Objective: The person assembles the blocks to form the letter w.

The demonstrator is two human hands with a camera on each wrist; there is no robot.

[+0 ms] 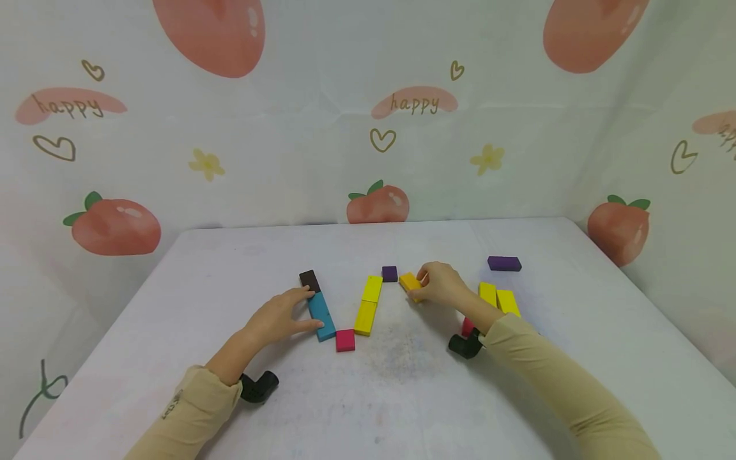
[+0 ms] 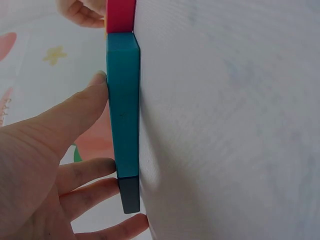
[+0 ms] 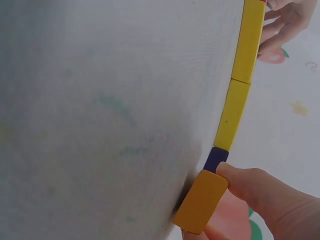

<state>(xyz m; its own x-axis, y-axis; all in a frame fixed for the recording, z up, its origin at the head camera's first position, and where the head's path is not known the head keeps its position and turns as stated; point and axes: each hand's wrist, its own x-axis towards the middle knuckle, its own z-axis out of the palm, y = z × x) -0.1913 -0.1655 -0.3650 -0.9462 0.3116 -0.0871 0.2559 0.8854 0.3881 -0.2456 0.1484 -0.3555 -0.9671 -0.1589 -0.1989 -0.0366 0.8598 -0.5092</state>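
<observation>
My left hand (image 1: 277,318) has its fingers spread over the blue block (image 1: 322,316) and black block (image 1: 309,281), which lie end to end. In the left wrist view the thumb touches the blue block's edge, and fingertips rest near where it joins the black one. An orange-yellow block (image 3: 201,201) is pinched by its ends between thumb and fingers of my right hand (image 1: 443,284). Just left of it lies a small dark purple block (image 1: 390,274). A red block (image 1: 345,340) links the blue block's near end with two yellow blocks (image 1: 368,306) in a slanted line.
Two more yellow blocks (image 1: 507,303) lie beyond my right forearm, with a red block (image 1: 468,326) partly hidden beside it. A longer purple block (image 1: 504,264) sits at the back right. Behind the white table (image 1: 368,409) hangs a printed curtain (image 1: 299,166).
</observation>
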